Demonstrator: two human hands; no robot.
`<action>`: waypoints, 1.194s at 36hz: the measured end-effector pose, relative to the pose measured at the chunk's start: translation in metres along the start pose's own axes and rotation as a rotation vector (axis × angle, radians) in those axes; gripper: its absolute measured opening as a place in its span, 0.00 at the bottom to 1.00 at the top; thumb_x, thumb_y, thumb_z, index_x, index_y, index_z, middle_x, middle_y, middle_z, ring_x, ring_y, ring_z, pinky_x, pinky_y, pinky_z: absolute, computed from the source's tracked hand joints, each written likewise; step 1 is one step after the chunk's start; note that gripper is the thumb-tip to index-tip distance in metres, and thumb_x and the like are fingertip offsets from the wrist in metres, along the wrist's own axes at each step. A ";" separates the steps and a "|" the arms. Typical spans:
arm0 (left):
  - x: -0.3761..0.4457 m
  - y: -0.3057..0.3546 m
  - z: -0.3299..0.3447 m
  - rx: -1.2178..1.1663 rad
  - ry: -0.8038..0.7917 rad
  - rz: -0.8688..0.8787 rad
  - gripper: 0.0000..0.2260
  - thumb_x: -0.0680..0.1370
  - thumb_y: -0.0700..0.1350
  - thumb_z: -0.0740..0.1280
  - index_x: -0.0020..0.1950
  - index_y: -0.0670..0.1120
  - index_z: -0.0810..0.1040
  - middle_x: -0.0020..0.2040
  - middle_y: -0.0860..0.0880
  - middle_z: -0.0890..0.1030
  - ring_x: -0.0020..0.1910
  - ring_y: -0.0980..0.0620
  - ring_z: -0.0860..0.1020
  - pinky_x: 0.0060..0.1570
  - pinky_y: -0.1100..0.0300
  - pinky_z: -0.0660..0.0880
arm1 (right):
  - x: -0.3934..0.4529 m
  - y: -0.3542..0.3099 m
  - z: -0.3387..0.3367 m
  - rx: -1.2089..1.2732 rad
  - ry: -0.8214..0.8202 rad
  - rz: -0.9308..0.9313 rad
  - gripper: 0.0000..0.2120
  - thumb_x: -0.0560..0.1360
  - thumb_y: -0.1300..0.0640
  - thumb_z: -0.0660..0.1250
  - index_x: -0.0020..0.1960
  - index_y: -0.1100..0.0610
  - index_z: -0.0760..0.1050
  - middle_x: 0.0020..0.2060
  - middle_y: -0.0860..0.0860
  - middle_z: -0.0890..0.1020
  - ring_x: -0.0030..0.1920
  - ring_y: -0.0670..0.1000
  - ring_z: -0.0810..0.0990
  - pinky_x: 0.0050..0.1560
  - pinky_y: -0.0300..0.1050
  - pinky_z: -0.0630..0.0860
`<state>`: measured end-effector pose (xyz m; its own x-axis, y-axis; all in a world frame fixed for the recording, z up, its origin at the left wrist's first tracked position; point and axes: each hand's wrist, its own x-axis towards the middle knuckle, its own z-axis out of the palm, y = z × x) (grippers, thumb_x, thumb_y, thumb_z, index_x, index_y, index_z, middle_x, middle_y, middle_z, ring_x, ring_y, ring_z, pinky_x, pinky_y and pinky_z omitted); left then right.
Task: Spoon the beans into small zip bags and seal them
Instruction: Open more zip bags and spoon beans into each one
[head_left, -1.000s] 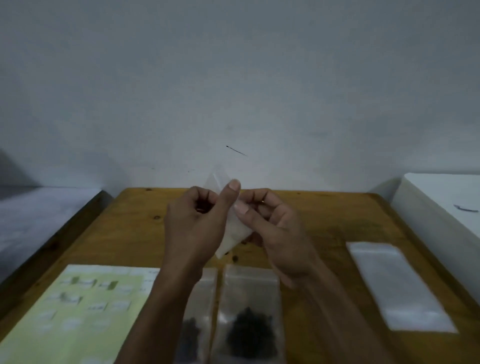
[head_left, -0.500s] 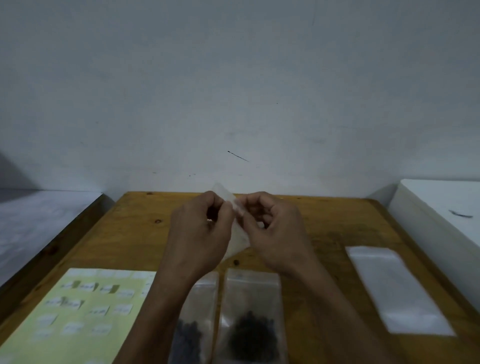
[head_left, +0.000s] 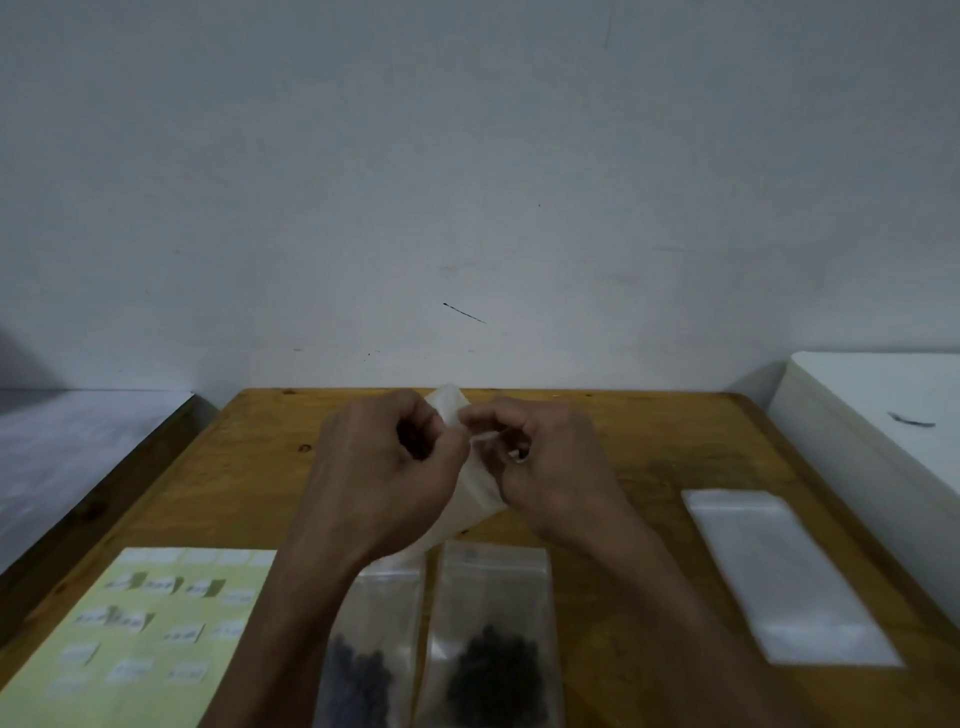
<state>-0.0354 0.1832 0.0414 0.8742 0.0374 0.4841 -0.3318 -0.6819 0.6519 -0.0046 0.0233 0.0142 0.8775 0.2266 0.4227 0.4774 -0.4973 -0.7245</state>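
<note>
Table (head_left: 649, 447) held two filled bags (head_left: 488, 634) near the front edge, label sheet (head_left: 140, 634) left, spare bags (head_left: 779, 577) right. Left hand (head_left: 384, 467) and right hand (head_left: 550, 467) had closed in since a second ago, both pinching the empty bag (head_left: 475, 493) above mid-table. Thumb no longer raised; probably working the mouth open. No spoon visible.
</note>
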 end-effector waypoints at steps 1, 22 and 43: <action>0.000 -0.004 -0.001 -0.021 -0.025 0.033 0.10 0.70 0.56 0.71 0.41 0.51 0.77 0.38 0.55 0.79 0.38 0.56 0.77 0.36 0.57 0.77 | 0.000 0.001 -0.001 0.031 -0.006 0.034 0.16 0.76 0.66 0.70 0.61 0.52 0.83 0.56 0.44 0.85 0.50 0.38 0.81 0.51 0.30 0.78; 0.009 -0.041 0.004 0.169 -0.160 0.177 0.44 0.53 0.73 0.75 0.62 0.52 0.75 0.52 0.58 0.76 0.49 0.56 0.75 0.43 0.68 0.70 | 0.000 0.023 -0.014 0.136 -0.035 0.151 0.09 0.75 0.50 0.74 0.55 0.47 0.85 0.48 0.41 0.85 0.45 0.39 0.82 0.38 0.30 0.75; 0.045 -0.068 0.030 0.309 -0.514 -0.167 0.48 0.53 0.66 0.81 0.69 0.53 0.70 0.60 0.54 0.75 0.54 0.52 0.73 0.48 0.57 0.74 | -0.003 0.083 0.000 0.508 0.344 0.792 0.06 0.74 0.58 0.75 0.50 0.57 0.82 0.39 0.55 0.84 0.34 0.49 0.79 0.33 0.41 0.76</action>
<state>0.0372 0.2091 0.0011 0.9898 -0.1425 -0.0029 -0.1254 -0.8801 0.4580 0.0321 -0.0187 -0.0472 0.9282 -0.3099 -0.2060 -0.2053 0.0353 -0.9781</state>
